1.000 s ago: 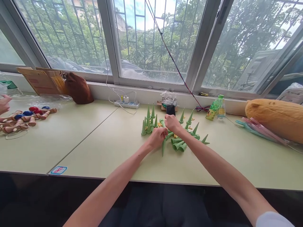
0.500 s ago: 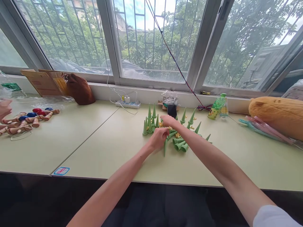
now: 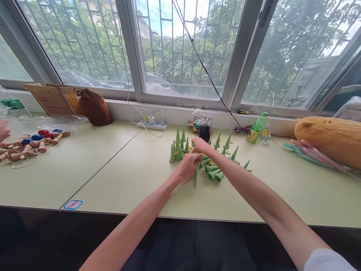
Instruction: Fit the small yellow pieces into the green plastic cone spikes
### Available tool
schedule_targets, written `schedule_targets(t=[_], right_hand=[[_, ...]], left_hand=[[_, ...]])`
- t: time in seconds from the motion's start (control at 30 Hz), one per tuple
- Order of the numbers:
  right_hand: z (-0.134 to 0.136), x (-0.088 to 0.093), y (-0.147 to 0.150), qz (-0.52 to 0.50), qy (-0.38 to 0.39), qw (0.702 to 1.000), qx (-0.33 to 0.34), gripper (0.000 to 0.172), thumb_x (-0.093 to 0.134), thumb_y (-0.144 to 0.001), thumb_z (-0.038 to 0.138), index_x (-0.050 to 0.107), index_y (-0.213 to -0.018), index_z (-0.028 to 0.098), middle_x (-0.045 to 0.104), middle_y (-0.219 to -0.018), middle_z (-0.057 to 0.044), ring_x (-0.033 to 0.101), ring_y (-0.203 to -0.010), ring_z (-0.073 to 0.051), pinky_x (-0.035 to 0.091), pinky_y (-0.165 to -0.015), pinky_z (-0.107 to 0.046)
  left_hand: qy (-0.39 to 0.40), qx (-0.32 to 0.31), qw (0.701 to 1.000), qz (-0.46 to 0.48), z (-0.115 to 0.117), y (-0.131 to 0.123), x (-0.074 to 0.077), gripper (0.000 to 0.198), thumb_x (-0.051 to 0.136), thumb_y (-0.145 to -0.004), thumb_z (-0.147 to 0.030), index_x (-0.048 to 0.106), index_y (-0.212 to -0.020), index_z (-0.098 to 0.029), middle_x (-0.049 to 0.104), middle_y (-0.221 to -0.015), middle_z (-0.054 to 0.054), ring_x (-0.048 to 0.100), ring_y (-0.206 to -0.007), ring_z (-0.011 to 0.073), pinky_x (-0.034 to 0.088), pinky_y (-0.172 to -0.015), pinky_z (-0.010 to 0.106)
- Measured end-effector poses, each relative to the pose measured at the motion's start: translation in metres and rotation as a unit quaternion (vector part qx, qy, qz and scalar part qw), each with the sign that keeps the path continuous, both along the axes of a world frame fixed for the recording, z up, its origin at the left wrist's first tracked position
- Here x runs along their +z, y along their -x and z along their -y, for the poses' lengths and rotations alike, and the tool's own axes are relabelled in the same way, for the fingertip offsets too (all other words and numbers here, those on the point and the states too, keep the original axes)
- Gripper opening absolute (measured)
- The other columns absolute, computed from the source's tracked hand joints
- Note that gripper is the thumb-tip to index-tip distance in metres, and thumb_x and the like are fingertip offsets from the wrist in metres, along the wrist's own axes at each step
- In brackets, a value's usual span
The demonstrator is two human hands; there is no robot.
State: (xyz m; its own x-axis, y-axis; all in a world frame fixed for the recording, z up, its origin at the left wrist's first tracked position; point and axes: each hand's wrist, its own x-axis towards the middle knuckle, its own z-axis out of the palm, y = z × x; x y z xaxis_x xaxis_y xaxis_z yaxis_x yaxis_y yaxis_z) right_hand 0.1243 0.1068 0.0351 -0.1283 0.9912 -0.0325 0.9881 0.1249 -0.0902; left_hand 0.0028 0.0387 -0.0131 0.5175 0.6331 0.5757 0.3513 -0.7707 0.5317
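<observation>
Green plastic plant-watering spikes with yellow valves stand and lie on the table. My left hand [image 3: 189,165] is closed on one green watering spike [image 3: 196,178], its point hanging down toward me. Just beyond it, my right hand [image 3: 202,145] is closed with its fingers curled down; whatever lies in its fingers is hidden. Several upright spikes [image 3: 177,146] stand to the left of my hands. Other spikes [image 3: 216,174] lie with their open ends toward me, under my right forearm. More upright spikes [image 3: 227,141] stand at the back right.
Wooden kendamas [image 3: 42,145] lie at the left beside another person's hand [image 3: 3,130]. A brown pouch [image 3: 95,107], a power strip [image 3: 152,125], a dark phone-like slab [image 3: 204,133], a green bottle [image 3: 257,128] and an orange plush [image 3: 327,139] line the table's back.
Both my hands keep nearly the same place and grip. The view has shifted very slightly. The other person's hand at the far left has drawn a little further out of view.
</observation>
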Motion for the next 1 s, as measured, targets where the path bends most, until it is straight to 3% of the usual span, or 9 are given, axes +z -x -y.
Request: schedule_targets(t=[0.2,0.3,0.4,0.6,0.7,0.8,0.9,1.0], right_hand=[[0.022,0.017,-0.005,-0.044,-0.097,0.994,-0.020,0.038,0.044,-0.091,0.012,0.045,-0.129,0.015,0.058,-0.115,-0.019,0.062,-0.097,-0.027,0.044,-0.071,-0.029],[0.037,0.026,-0.011,-0.135,-0.211,0.968,-0.020,0.036,0.044,-0.091,0.014,0.046,-0.127,0.013,0.061,-0.105,-0.017,0.062,-0.091,-0.025,0.044,-0.071,-0.029],[0.049,0.032,-0.018,-0.202,-0.262,0.944,0.005,0.035,0.048,-0.090,0.015,0.050,-0.124,0.012,0.064,-0.098,-0.014,0.061,-0.086,-0.022,0.044,-0.072,-0.029],[0.068,0.034,-0.026,-0.306,-0.203,0.930,0.013,0.028,0.057,-0.085,0.019,0.059,-0.113,0.016,0.068,-0.084,-0.007,0.058,-0.066,-0.015,0.043,-0.062,-0.025],[0.073,0.031,-0.025,-0.325,-0.157,0.932,0.012,0.030,0.063,-0.081,0.020,0.062,-0.110,0.016,0.069,-0.087,-0.007,0.060,-0.071,-0.015,0.044,-0.063,-0.023],[0.075,0.028,-0.023,-0.330,-0.122,0.936,0.014,0.032,0.066,-0.079,0.022,0.063,-0.110,0.014,0.070,-0.088,-0.008,0.062,-0.077,-0.016,0.046,-0.064,-0.023],[0.076,0.027,-0.023,-0.324,-0.101,0.940,0.034,0.027,0.066,-0.080,0.024,0.065,-0.105,0.014,0.069,-0.084,-0.007,0.063,-0.075,-0.015,0.046,-0.063,-0.022],[0.074,0.026,-0.024,-0.342,-0.081,0.935,0.048,0.031,0.060,-0.084,0.023,0.061,-0.115,0.019,0.070,-0.084,-0.004,0.061,-0.067,-0.013,0.045,-0.060,-0.021]], left_hand=[[0.001,0.030,1.000,0.007,-0.002,-0.001,-0.005,0.029,0.037,-0.077,-0.003,0.063,-0.077,-0.015,0.049,-0.055,-0.003,0.041,-0.050,0.0099,0.035,-0.057,0.023],[0.004,0.048,0.999,0.013,0.000,-0.002,-0.004,0.024,0.039,-0.083,-0.010,0.063,-0.083,-0.016,0.043,-0.052,-0.005,0.035,-0.048,0.0090,0.032,-0.055,0.023],[0.028,0.067,0.996,0.047,0.002,-0.003,0.000,0.016,0.044,-0.086,-0.016,0.060,-0.086,-0.017,0.040,-0.051,-0.007,0.033,-0.046,0.0083,0.031,-0.053,0.022],[0.094,0.059,0.983,0.147,0.004,-0.004,0.006,0.015,0.044,-0.093,-0.031,0.049,-0.099,-0.019,0.047,-0.060,-0.006,0.041,-0.045,0.0073,0.030,-0.047,0.019],[0.097,0.037,0.981,0.166,0.004,-0.004,0.006,0.038,0.053,-0.089,-0.035,0.038,-0.122,-0.022,0.054,-0.073,-0.005,0.043,-0.043,0.0052,0.032,-0.045,0.018],[0.090,0.036,0.981,0.166,0.003,-0.004,0.005,0.054,0.058,-0.086,-0.035,0.031,-0.132,-0.024,0.054,-0.078,-0.004,0.044,-0.043,0.0042,0.032,-0.044,0.017],[0.087,0.041,0.983,0.155,0.001,-0.003,0.006,0.046,0.055,-0.088,-0.032,0.037,-0.129,-0.023,0.050,-0.070,-0.006,0.040,-0.041,0.0040,0.030,-0.043,0.016],[0.077,0.070,0.981,0.166,0.001,-0.002,0.009,0.038,0.053,-0.088,-0.029,0.042,-0.124,-0.021,0.045,-0.063,-0.008,0.039,-0.039,0.0043,0.029,-0.043,0.017]])
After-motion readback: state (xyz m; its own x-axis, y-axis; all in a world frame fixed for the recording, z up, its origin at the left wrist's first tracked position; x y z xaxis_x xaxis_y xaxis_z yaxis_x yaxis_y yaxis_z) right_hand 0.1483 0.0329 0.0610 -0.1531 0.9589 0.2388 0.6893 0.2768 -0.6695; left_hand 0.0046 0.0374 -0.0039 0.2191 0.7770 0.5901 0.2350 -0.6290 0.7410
